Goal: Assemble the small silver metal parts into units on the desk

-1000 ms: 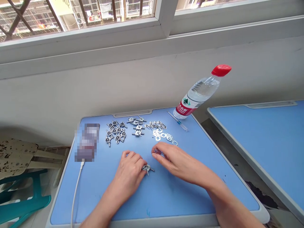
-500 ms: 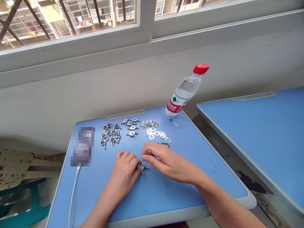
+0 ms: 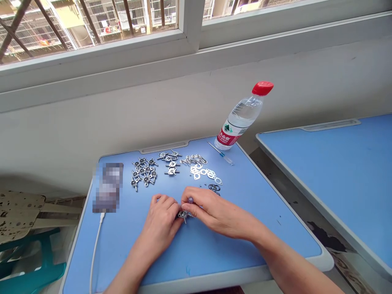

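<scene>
Metal fitting (image 3: 184, 214), red-labelled bottle (image 3: 239, 118) (“山泉”)

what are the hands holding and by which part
The left hand holds a metal fitting by its left side; the right hand, a tool by its purplish handle.

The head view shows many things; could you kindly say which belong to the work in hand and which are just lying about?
Likely in the job:
metal fitting in the left hand
purplish-handled tool in the right hand
grouped metal parts
flat silver plates
black rings

Apparently just lying about:
water bottle
white cable and blurred item
clear-handled tool beside the bottle, perhaps a spare
</scene>
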